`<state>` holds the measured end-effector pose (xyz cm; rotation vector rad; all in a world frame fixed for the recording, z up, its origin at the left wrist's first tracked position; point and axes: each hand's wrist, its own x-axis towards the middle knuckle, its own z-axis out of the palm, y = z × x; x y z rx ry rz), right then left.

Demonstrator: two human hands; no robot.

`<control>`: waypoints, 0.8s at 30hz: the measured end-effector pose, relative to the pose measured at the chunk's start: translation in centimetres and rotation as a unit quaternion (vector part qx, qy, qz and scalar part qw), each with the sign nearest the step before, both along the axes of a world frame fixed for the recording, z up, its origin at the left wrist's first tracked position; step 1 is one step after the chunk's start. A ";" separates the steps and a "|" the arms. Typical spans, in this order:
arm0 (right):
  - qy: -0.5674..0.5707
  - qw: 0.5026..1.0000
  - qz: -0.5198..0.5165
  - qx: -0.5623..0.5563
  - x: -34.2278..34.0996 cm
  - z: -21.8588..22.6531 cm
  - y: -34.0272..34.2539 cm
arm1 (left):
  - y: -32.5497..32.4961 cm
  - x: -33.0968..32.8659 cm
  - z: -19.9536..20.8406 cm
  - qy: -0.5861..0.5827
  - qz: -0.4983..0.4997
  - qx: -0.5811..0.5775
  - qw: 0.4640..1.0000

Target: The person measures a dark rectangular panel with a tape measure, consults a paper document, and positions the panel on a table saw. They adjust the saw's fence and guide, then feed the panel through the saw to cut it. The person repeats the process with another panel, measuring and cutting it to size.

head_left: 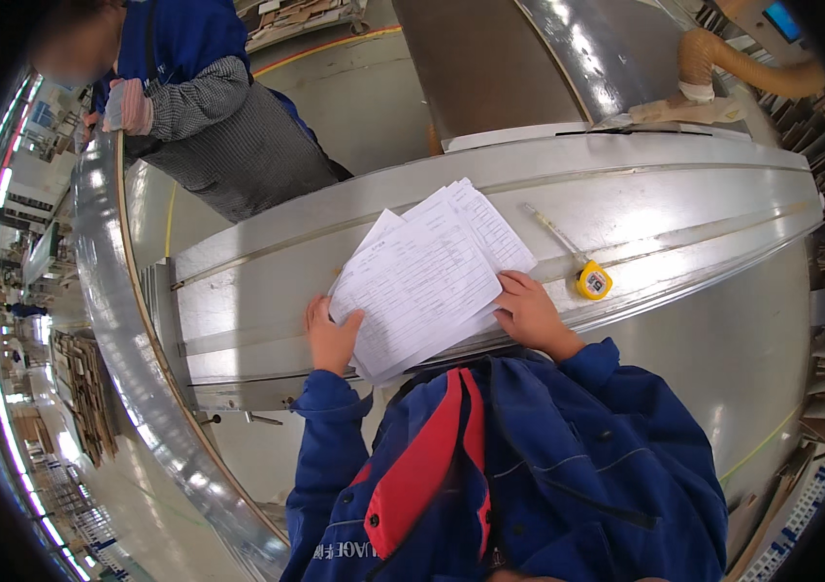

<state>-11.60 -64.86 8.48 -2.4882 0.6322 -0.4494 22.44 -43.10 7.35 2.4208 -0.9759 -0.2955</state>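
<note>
A loose stack of printed paper sheets (422,281) lies fanned and tilted on the metal table, overhanging its near edge. My left hand (333,337) grips the lower left edge of the stack, its thumb on the top sheet. At the right edge, my right hand (533,312) has its fingers closed on the sheets, partly hiding that corner. A yellow tape measure (594,280) rests to the right of the papers, with a short length of its blade pulled out toward the far side.
The long silver machine table (267,291) has grooves along it. Across it at the far left stands a co-worker (228,136) with a gloved hand (129,107) on a long curved-looking panel edge (107,194). A beige hose (752,68) hangs at the far right. Stacked boards (82,388) stand left.
</note>
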 end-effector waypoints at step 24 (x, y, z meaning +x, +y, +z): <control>-0.121 0.880 -0.458 0.045 -5.6 0.4 -2.5 | -2.5 2.5 -2.6 0.230 -0.091 -0.154 0.957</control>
